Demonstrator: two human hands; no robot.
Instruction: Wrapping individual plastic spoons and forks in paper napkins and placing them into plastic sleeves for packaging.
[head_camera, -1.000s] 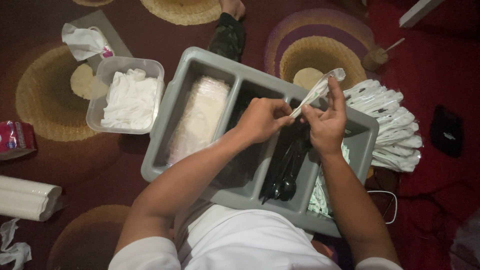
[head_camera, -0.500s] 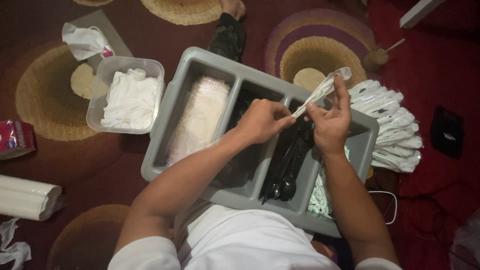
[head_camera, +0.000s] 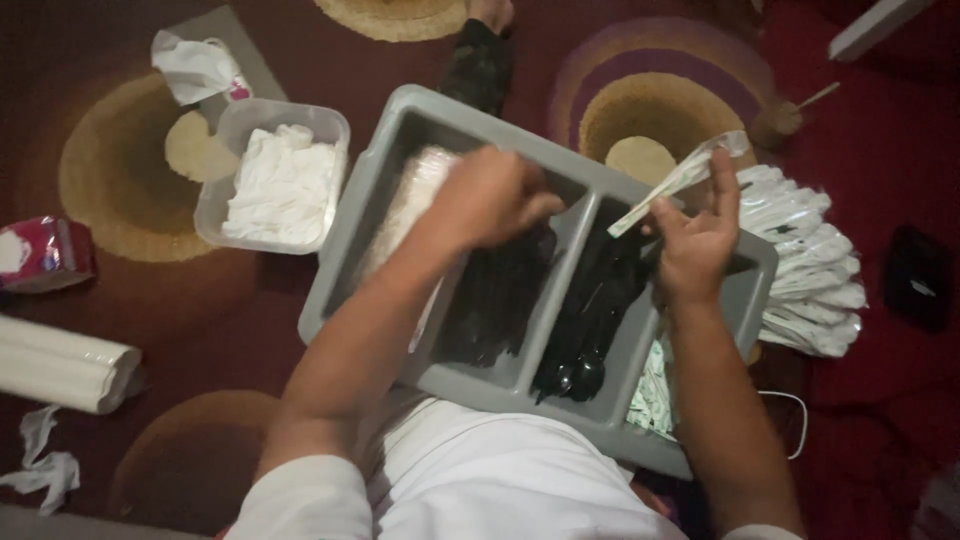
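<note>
Our right hand (head_camera: 695, 240) pinches a clear-wrapped cutlery packet (head_camera: 672, 182) above the grey divided tray (head_camera: 380, 190); our left hand (head_camera: 490, 197), fingers curled together, reaches into the black cutlery (head_camera: 500, 300).

Dim, warm light; slight motion blur

A clear plastic tub (head_camera: 215, 215) of white napkins (head_camera: 280, 185) sits on the dark red patterned carpet (head_camera: 200, 300), with a crumpled tissue (head_camera: 195, 65) beyond it, a red-and-white packet (head_camera: 40, 252) and a white roll (head_camera: 60, 365) further off, and a black object (head_camera: 918, 278) well apart.
</note>
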